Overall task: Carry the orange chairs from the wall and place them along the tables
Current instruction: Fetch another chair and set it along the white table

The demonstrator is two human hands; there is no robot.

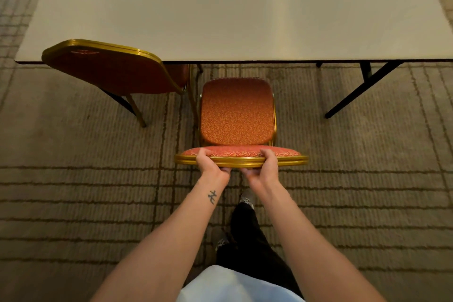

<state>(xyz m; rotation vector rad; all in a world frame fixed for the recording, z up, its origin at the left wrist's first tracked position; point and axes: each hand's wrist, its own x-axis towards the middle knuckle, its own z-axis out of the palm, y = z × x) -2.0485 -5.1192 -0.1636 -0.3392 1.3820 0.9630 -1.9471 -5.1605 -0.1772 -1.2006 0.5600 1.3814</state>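
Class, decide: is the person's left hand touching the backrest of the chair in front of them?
Touching. The head view shows the left hand gripping the backrest top rail, thumb over the gold frame, fingers curled underneath.

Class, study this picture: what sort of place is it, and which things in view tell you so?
Most likely a hotel banquet or function room: a long white folding table on black legs, gold-framed orange chairs with padded seats, and lined carpet underfoot.

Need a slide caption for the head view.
Left hand and right hand grip the gold-framed orange chair by its backrest, before the long white table.
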